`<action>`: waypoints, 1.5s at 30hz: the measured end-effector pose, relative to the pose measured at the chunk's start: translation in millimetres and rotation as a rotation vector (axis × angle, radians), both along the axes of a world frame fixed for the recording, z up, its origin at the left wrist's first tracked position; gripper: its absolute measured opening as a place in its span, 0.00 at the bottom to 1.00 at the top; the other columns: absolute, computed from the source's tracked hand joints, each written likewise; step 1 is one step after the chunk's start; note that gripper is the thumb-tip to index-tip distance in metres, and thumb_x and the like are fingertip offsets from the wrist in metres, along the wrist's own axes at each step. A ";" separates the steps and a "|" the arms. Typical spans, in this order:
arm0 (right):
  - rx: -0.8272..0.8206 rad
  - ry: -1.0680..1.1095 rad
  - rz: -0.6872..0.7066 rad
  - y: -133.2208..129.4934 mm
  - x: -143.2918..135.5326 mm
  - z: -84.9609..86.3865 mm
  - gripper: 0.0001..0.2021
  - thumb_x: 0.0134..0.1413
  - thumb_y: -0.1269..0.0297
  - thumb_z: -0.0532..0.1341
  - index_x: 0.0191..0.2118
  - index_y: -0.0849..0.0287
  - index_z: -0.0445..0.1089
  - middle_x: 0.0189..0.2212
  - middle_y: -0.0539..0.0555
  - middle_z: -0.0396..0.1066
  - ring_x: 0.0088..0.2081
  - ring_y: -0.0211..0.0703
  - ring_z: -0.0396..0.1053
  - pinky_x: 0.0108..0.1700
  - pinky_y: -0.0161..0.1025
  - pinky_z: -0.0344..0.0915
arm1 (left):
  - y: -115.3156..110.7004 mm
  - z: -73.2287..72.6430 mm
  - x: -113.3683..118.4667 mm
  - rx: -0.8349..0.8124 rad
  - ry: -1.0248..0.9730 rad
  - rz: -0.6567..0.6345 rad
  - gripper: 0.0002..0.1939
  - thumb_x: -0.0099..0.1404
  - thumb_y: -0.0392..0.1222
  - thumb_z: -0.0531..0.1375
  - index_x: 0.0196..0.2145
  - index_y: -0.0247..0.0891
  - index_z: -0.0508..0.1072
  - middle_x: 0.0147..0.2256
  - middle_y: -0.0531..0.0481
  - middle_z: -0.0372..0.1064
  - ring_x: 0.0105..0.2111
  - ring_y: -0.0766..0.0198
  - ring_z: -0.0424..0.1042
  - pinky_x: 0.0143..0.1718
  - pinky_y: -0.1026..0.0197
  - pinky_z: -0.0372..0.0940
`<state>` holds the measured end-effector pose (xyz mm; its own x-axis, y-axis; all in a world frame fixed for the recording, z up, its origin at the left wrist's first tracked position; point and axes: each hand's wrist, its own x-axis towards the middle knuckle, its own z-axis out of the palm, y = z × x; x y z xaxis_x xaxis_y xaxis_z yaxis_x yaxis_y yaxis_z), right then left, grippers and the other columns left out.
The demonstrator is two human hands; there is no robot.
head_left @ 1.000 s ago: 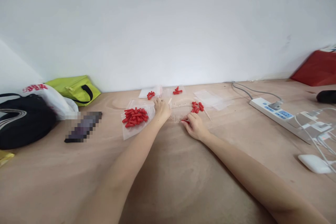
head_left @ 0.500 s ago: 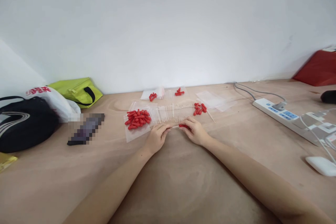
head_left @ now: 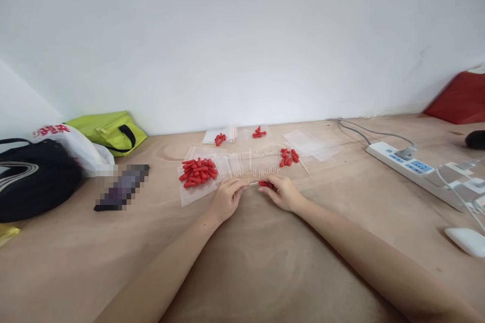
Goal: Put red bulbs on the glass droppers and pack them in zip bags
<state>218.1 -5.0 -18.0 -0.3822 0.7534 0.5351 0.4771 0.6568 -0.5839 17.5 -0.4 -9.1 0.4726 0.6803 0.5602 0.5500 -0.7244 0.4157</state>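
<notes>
My left hand (head_left: 228, 198) pinches one end of a thin pale stick (head_left: 253, 183) between thumb and fingers. At the stick's other end, my right hand (head_left: 283, 194) grips a small red piece (head_left: 264, 183), partly hidden by the fingers. Whether the stick sits inside the red piece or only meets it, I cannot tell. Just beyond both hands lies a row of similar thin sticks (head_left: 261, 163). A heap of red pieces (head_left: 199, 171) rests on clear plastic bags left of the row. Several more red pieces (head_left: 288, 158) lie at its right end, beside a thicker wooden stick (head_left: 305, 167).
Small red groups (head_left: 220, 139) and more clear bags (head_left: 311, 144) lie toward the wall. On the left are a phone (head_left: 123, 187), a black bag (head_left: 36, 179) and a yellow-green bag (head_left: 109, 131). A power strip (head_left: 413, 174) with cables and a white case (head_left: 467, 240) are right.
More of the red piece shows between the fingers of my right hand. Both hands stay nearly in place; the view has shifted slightly.
</notes>
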 end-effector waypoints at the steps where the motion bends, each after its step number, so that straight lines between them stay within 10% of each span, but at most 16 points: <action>1: -0.004 -0.006 -0.003 -0.4 -0.2 0.6 0.08 0.54 0.62 0.54 0.36 0.59 0.67 0.26 0.52 0.67 0.28 0.37 0.65 0.31 0.34 0.62 | 0.1 -0.4 -0.3 0.005 -0.002 -0.006 0.09 0.64 0.36 0.50 0.36 0.38 0.70 0.33 0.48 0.72 0.35 0.64 0.70 0.37 0.59 0.63; 45: 0.187 -0.194 0.045 -0.4 0.8 -2.1 0.07 0.53 0.61 0.55 0.31 0.59 0.66 0.27 0.52 0.70 0.31 0.39 0.65 0.35 0.37 0.54 | -7.0 -8.3 9.7 0.201 0.088 -0.095 0.14 0.60 0.29 0.48 0.38 0.38 0.70 0.29 0.48 0.73 0.27 0.64 0.70 0.31 0.59 0.61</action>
<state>218.8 -5.4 -20.1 -0.5220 0.6288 0.5763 0.5367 0.7673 -0.3511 27.1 -7.4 -17.5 0.5827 0.5095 0.6332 0.5030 -0.8380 0.2114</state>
